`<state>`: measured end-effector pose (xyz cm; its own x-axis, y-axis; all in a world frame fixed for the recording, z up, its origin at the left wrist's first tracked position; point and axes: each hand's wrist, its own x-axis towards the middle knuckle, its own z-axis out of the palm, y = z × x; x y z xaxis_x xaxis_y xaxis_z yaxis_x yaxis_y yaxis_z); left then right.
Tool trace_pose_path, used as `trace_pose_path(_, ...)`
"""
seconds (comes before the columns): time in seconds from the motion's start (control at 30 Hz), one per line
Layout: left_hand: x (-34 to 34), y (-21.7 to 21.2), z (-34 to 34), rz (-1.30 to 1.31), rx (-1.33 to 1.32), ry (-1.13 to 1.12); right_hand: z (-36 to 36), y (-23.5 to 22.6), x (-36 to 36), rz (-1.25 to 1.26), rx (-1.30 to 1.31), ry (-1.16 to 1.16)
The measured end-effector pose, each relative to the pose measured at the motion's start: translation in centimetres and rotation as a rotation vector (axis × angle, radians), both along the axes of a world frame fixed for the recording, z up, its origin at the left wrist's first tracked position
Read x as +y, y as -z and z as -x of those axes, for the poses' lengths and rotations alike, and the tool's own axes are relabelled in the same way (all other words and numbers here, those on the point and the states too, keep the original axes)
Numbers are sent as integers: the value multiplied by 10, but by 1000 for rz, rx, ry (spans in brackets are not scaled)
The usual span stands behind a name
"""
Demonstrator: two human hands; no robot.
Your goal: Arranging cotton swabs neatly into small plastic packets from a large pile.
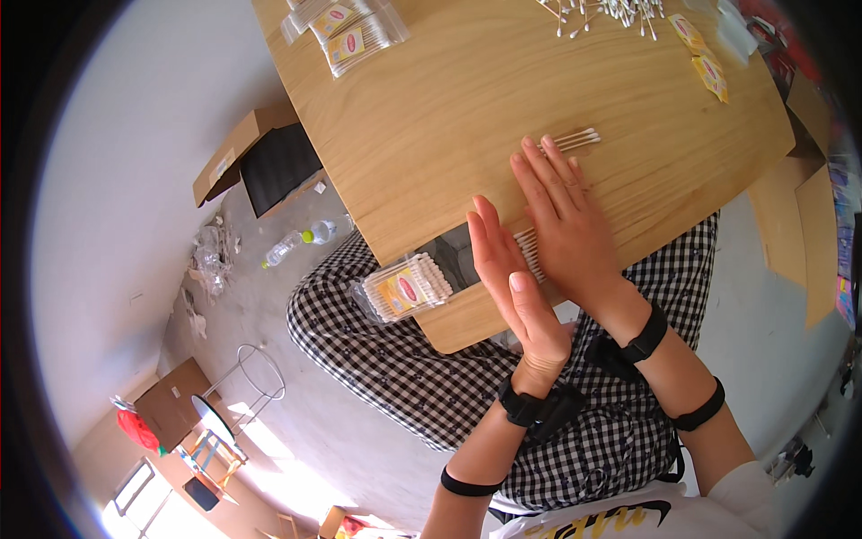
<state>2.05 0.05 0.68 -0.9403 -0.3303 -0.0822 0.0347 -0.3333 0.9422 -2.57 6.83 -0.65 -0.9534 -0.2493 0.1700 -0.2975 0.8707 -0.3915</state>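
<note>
Lap: checked black-and-white trousers (395, 377) fill the near view, the person seated at the desk's near edge.
Left hand: left hand (512, 287) stands on its edge, fingers straight and together, grasping nothing; its palm faces the right hand just beside it.
Right hand: right hand (566, 225) lies flat and released, palm down on a row of cotton swabs (528, 251) at the near edge of the desk (449, 117); the hand hides most of the row, so the swabs under it cannot be counted.
Technique: judging by the pose, the swabs are being squared into an even bundle; it would go best with the flat palm pressing lightly so none roll, and the upright hand nudging the tips flush from the left.
Filled packet: one clear packet of swabs (409, 289) with a yellow-and-red label sits left of the hands, overhanging the near desk edge.
Small bundle: one little bunch of swabs (575, 139), about four, lies just beyond the right fingertips.
Far left: stack of empty labelled bags (350, 31), several, number unclear.
Far middle: loose heap of swabs (602, 13), too many to count.
Far right: two yellow labels (700, 54) visible.
Floor, left: one open cardboard box (260, 157) and one plastic bottle (296, 242).
</note>
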Motion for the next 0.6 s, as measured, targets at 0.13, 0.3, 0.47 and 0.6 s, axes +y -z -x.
trace_pose_path(0.13, 3, -1, 0, -58, -4, -43, 0, 0, 1, -59, 30, -25)
trace_pose_path(0.3, -5, 1, 3, -86, 15, -85, 5, 3, -12, 21, 17, -58)
trace_pose_path(0.47, -22, 1, 7, -128, 20, -130, 10, 5, -24, -72, 60, -102)
trace_pose_path(0.6, -27, 4, 6, -142, 22, -104, 11, 3, -35, -6, 52, -113)
